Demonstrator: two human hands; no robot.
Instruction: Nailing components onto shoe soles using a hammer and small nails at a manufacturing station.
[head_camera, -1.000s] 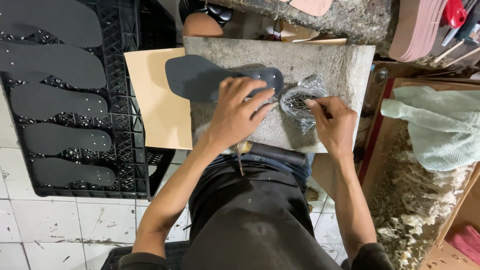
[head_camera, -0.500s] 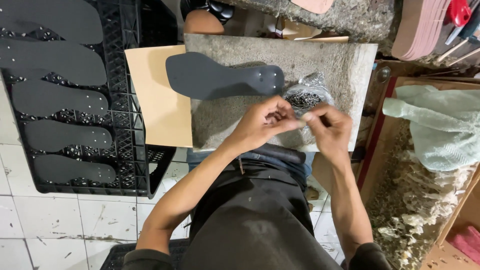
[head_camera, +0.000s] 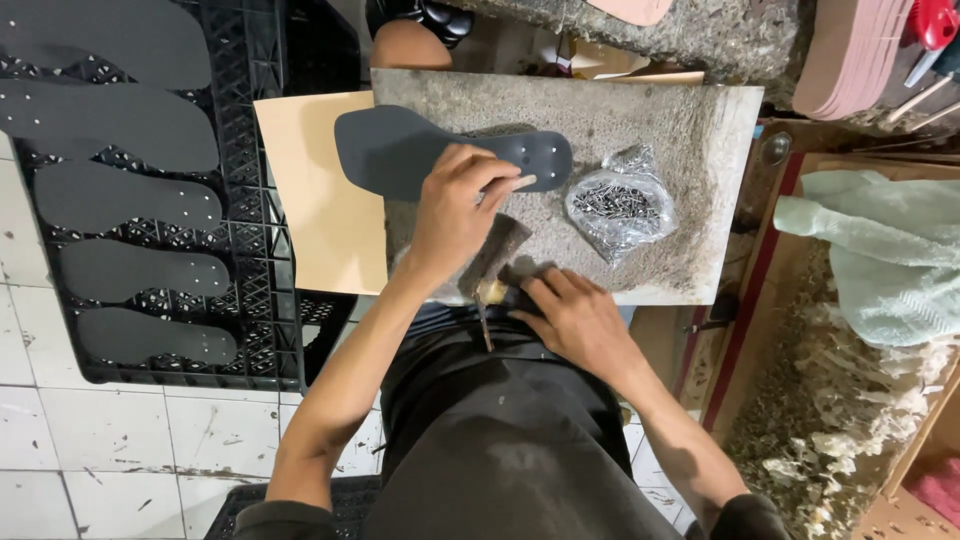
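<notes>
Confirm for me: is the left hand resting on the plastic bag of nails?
No, the left hand rests on the dark sole, while the bag of nails lies untouched beside it.

Left hand (head_camera: 455, 215) on dark sole (head_camera: 400, 150)

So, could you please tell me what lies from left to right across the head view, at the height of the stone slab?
Black crate with stacked dark soles → tan sheet → dark sole on the slab → left hand → bag of small nails → pale green cloth.
</notes>
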